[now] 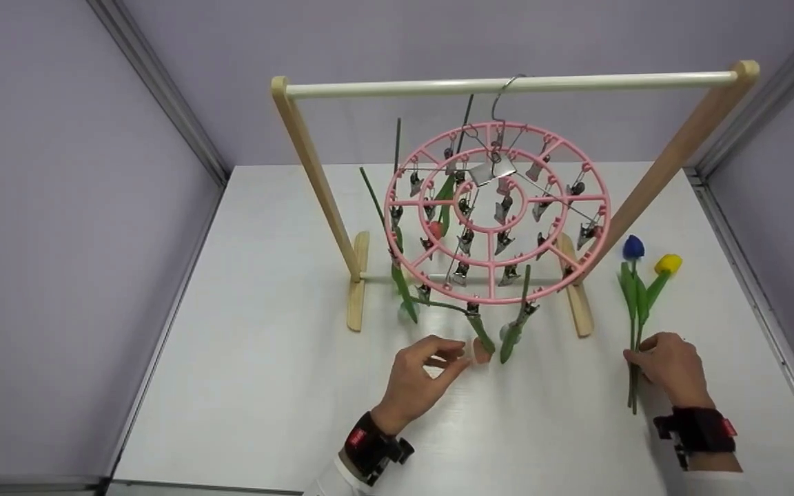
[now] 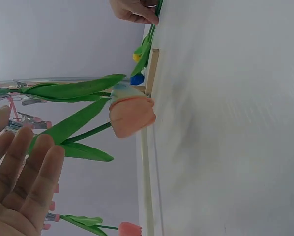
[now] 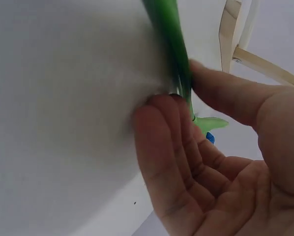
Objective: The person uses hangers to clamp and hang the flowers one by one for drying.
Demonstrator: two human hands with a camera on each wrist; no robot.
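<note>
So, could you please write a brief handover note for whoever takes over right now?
Left hand: open, fingertips at the orange tulip hanging head-down from the pink clip hanger.
Right hand: pinching the stems of the blue tulip and yellow tulip, both lying on the table.
Done: several tulips are clipped on.
Left: apparently the blue and yellow ones.

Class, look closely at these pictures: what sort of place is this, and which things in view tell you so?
Probably a staged test or recording booth, not a home: plain lilac walls enclose a bare white table, and on it stands only a small wooden rack carrying a pink clip hanger with artificial tulips.
</note>
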